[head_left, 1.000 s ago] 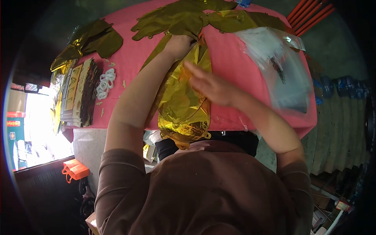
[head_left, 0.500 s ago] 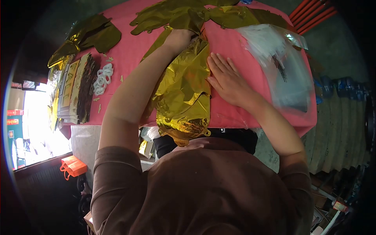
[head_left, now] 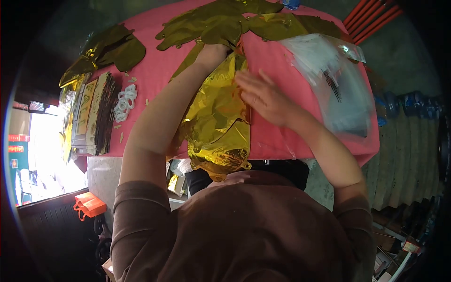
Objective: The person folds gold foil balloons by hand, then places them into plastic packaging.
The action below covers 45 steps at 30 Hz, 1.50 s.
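Gold foil (head_left: 218, 113) lies lengthwise down the middle of the pink-covered table (head_left: 277, 141), its lower end hanging over the front edge. My left hand (head_left: 212, 55) is at the foil's upper end, where darker gold sheets meet it; its fingers are hidden at the dark fold there. My right hand (head_left: 265, 96) is at the foil's right edge, fingers extended and somewhat blurred, with nothing held. More flat gold foil pieces (head_left: 202, 26) spread across the back of the table.
Clear plastic bags (head_left: 343, 98) lie at the right. White rings (head_left: 125, 101), a stack of printed packets (head_left: 96, 113) and another dark gold foil piece (head_left: 110, 49) are at the left. Red poles (head_left: 373, 21) stand beyond the back right corner. An orange bag (head_left: 89, 204) is at lower left.
My right hand has moved slightly left, its fingers now over the foil's right edge. My left hand stays at the foil's upper end. The view has shifted slightly.
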Tool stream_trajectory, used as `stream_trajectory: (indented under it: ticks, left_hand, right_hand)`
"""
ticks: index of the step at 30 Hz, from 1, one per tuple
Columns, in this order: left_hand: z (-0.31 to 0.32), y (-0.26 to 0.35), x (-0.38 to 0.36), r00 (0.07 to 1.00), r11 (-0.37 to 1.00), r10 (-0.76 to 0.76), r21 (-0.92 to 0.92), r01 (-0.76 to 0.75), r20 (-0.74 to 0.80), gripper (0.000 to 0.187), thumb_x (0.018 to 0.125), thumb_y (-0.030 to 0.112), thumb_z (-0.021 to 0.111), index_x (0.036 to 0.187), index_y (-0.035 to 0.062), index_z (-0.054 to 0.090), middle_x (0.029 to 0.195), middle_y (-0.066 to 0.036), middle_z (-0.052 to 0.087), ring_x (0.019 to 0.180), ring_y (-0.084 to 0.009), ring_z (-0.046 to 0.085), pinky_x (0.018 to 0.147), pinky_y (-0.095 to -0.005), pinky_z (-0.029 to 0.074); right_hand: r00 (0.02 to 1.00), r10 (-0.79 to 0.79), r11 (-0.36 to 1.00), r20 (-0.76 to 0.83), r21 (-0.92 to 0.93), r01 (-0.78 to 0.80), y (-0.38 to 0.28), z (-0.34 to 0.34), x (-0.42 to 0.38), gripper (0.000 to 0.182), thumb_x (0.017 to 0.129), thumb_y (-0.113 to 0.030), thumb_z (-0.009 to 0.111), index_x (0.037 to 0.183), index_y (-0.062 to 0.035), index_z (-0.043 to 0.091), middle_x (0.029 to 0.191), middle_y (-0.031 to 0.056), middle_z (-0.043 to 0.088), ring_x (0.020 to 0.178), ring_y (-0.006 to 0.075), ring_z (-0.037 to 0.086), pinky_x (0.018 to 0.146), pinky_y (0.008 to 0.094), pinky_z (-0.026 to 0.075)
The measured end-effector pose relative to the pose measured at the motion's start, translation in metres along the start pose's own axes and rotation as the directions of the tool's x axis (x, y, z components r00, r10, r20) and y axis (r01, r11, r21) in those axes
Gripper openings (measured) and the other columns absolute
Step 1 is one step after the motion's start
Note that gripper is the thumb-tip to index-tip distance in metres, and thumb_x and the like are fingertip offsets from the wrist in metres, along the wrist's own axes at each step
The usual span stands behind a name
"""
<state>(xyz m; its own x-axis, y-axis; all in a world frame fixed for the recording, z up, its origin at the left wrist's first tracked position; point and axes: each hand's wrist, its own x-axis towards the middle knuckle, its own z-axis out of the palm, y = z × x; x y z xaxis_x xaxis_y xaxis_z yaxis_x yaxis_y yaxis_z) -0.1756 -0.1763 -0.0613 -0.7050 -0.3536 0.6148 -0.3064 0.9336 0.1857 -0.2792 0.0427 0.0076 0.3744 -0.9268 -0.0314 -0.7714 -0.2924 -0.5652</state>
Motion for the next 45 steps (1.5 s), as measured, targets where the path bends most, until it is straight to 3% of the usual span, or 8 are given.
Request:
stream_trajectory:
  ticks: [2,6,11,18,21,33,42,45]
  left_hand:
    - [0.004,-0.004,0.000,0.999,0.993,-0.048,-0.112,0.049,0.008,0.055,0.084,0.014,0.049,0.136,0.0065,0.033,0.142,-0.015,0.029,0.132,-0.0306,0.025,0.109,-0.0390,0.023]
    - [-0.009,0.001,-0.003,0.972,0.994,-0.109,0.032,0.105,0.207,0.053,0.083,0.015,0.050,0.134,0.0042,0.036,0.139,-0.018,0.033,0.129,-0.0331,0.030,0.107,-0.0398,0.025]
    - [-0.035,0.018,0.006,0.731,0.901,-0.403,0.095,0.424,0.551,0.048,0.082,0.014,0.051,0.127,0.0005,0.043,0.129,-0.024,0.041,0.119,-0.0388,0.040,0.100,-0.0416,0.034]
    - [-0.037,0.020,0.007,0.742,0.924,-0.371,0.141,0.356,0.558,0.037,0.080,0.015,0.052,0.114,0.0000,0.055,0.113,-0.024,0.054,0.104,-0.0373,0.053,0.089,-0.0423,0.042]
    - [-0.024,0.007,0.005,0.762,0.936,-0.352,0.214,0.279,0.543,0.026,0.080,0.016,0.052,0.098,-0.0003,0.063,0.099,-0.021,0.061,0.097,-0.0352,0.057,0.088,-0.0428,0.042]
    - [-0.030,0.017,-0.006,0.951,0.975,-0.221,0.019,0.223,0.218,0.021,0.077,0.015,0.053,0.072,-0.0036,0.063,0.075,-0.023,0.061,0.074,-0.0376,0.060,0.068,-0.0428,0.049]
    - [-0.042,0.026,0.002,0.945,0.983,-0.181,0.057,0.172,0.273,0.022,0.077,0.016,0.054,0.072,-0.0039,0.062,0.075,-0.023,0.061,0.073,-0.0376,0.060,0.068,-0.0438,0.049]
    - [-0.043,0.026,0.014,0.706,0.917,-0.396,0.218,0.334,0.587,0.045,0.083,0.024,0.054,0.123,0.0043,0.050,0.116,-0.021,0.055,0.107,-0.0343,0.054,0.098,-0.0435,0.035]
  right_hand:
    - [0.962,0.060,0.993,-0.267,-0.083,-0.085,0.024,0.004,0.011,0.056,0.095,-0.029,0.037,0.137,0.0045,0.023,0.143,0.0200,0.024,0.135,0.0290,0.021,0.111,0.0408,0.009]
    - [0.940,0.139,0.970,-0.312,-0.148,-0.192,0.032,0.013,0.032,0.058,0.095,-0.031,0.036,0.137,0.0044,0.022,0.144,0.0224,0.021,0.135,0.0314,0.018,0.111,0.0401,0.010]
    - [0.963,0.122,0.948,-0.239,-0.260,-0.185,0.022,0.026,0.041,0.061,0.095,-0.036,0.033,0.138,0.0042,0.018,0.145,0.0229,0.016,0.137,0.0314,0.013,0.111,0.0416,0.010]
    - [0.983,0.074,0.958,-0.169,-0.262,-0.118,0.018,0.023,0.034,0.059,0.095,-0.034,0.034,0.139,0.0020,0.019,0.145,0.0207,0.018,0.137,0.0298,0.013,0.110,0.0426,0.008]
    - [0.991,-0.001,0.987,-0.133,0.158,0.022,0.029,0.011,0.031,0.057,0.095,-0.032,0.036,0.139,0.0007,0.021,0.145,0.0203,0.019,0.137,0.0296,0.014,0.110,0.0430,0.008]
    - [0.963,0.135,0.928,-0.231,-0.311,-0.205,0.014,0.029,0.031,0.061,0.094,-0.035,0.036,0.139,0.0032,0.018,0.146,0.0203,0.015,0.137,0.0299,0.011,0.110,0.0435,0.008]
    - [0.964,0.150,0.911,-0.219,-0.349,-0.221,0.008,0.029,0.026,0.066,0.093,-0.042,0.037,0.139,0.0032,0.019,0.146,0.0202,0.014,0.138,0.0280,0.010,0.111,0.0439,0.006]
    - [0.969,0.135,0.876,-0.209,-0.432,-0.215,0.002,0.028,0.018,0.068,0.093,-0.043,0.037,0.138,0.0041,0.020,0.146,0.0204,0.016,0.138,0.0281,0.010,0.111,0.0445,0.005]
